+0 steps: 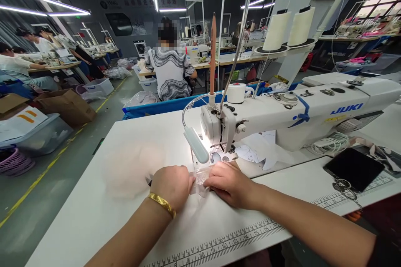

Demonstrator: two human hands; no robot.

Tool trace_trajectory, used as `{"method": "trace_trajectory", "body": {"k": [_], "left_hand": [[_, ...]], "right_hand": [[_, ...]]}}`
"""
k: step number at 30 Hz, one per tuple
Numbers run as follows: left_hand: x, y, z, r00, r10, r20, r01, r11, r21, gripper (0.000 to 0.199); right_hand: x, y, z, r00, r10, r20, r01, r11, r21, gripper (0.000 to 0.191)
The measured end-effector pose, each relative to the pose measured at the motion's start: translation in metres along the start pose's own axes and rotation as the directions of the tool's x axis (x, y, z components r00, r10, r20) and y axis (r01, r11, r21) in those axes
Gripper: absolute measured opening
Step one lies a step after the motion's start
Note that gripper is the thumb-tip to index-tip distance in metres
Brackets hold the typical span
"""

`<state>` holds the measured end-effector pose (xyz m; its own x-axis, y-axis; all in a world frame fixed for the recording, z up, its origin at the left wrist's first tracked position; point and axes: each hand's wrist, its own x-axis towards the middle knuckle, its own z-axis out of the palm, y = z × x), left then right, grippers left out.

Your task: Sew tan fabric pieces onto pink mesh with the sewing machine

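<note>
A white sewing machine (260, 112) stands on the white table, its lamp (196, 145) lit beside the needle area. Just in front of the presser foot lies a small piece of sheer pale fabric (202, 176). My left hand (171, 183), with a gold bracelet at the wrist, is closed on the fabric's left edge; a dark metal tip (148, 179) pokes out beside it. My right hand (230, 181) pinches the fabric's right side, close to the needle plate. The needle itself is hard to make out. A heap of sheer pale fabric (134, 171) lies left of my left hand.
On the right are a black phone (354, 169), keys (344, 187) and a coiled cable (330, 144). Printed ruler marks (225, 246) run along the front edge. White pattern pieces (257, 148) lie behind the needle area. A person (171, 66) sits beyond the table.
</note>
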<state>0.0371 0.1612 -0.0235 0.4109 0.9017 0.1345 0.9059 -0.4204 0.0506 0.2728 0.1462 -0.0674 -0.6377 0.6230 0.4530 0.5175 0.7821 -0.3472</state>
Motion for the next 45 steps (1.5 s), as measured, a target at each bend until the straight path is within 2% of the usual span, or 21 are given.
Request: {"method": "trace_trajectory", "body": {"k": [2,5,7,9,11,14,16,18,20,23,25,28,33,40,45], "left_hand": [[0.000,0.004,-0.004,1.000,-0.024,-0.020,0.024,0.999,0.029,0.036],[0.012,0.011,-0.005,0.988,0.077,-0.132,-0.081,0.996,-0.025,0.032],[0.020,0.015,0.000,0.977,0.139,-0.160,-0.163,0.976,-0.147,0.025],[0.025,0.017,0.006,0.979,0.154,-0.135,-0.192,0.922,-0.337,0.018],[0.025,0.019,0.011,0.991,0.114,-0.066,-0.131,0.834,-0.536,0.017],[0.022,0.022,0.012,0.997,0.013,0.070,0.044,0.665,-0.746,0.015],[0.021,0.026,0.009,0.987,-0.024,0.157,0.145,0.542,-0.827,0.014],[0.021,0.030,0.007,0.970,-0.031,0.240,0.230,0.432,-0.872,0.016],[0.021,0.034,0.004,0.953,-0.044,0.301,0.294,0.376,-0.878,0.023],[0.023,0.037,0.003,0.948,-0.076,0.309,0.313,0.407,-0.858,0.032],[0.023,0.037,0.003,0.952,-0.081,0.294,0.300,0.427,-0.853,0.035],[0.023,0.037,0.004,0.955,-0.070,0.287,0.290,0.405,-0.867,0.036],[0.023,0.038,0.004,0.971,-0.028,0.236,0.228,0.395,-0.890,0.034],[0.022,0.038,0.011,0.967,-0.034,0.254,0.235,0.511,-0.827,0.037],[0.019,0.038,0.017,0.979,-0.031,0.201,0.186,0.534,-0.825,0.035]], "right_hand": [[-0.003,0.002,-0.001,1.000,0.002,-0.018,-0.002,0.999,0.032,0.021],[-0.005,0.003,-0.004,0.999,0.007,-0.045,-0.004,0.998,0.062,0.021],[-0.006,0.004,-0.009,0.999,0.021,-0.031,-0.018,0.996,0.090,0.024],[-0.005,0.004,-0.016,0.998,0.066,0.004,-0.066,0.988,0.142,0.026],[-0.004,0.004,-0.023,0.991,0.131,0.040,-0.136,0.969,0.207,0.024],[-0.001,0.004,-0.029,0.976,0.209,0.064,-0.218,0.930,0.296,0.017],[0.001,0.003,-0.029,0.960,0.274,0.050,-0.274,0.898,0.343,0.022],[0.002,0.002,-0.026,0.925,0.377,0.035,-0.362,0.853,0.376,0.022],[0.003,0.000,-0.022,0.881,0.472,0.031,-0.444,0.801,0.402,0.013],[0.003,-0.001,-0.020,0.839,0.543,0.041,-0.501,0.741,0.447,0.011],[0.003,-0.002,-0.021,0.829,0.557,0.049,-0.510,0.718,0.474,0.012],[0.003,-0.003,-0.023,0.823,0.566,0.048,-0.516,0.709,0.481,0.010],[0.005,-0.003,-0.024,0.852,0.523,0.020,-0.471,0.751,0.462,0.009],[0.004,0.000,-0.021,0.889,0.456,-0.045,-0.380,0.789,0.483,0.006],[0.002,0.003,-0.016,0.911,0.401,-0.093,-0.324,0.837,0.441,0.009]]}}
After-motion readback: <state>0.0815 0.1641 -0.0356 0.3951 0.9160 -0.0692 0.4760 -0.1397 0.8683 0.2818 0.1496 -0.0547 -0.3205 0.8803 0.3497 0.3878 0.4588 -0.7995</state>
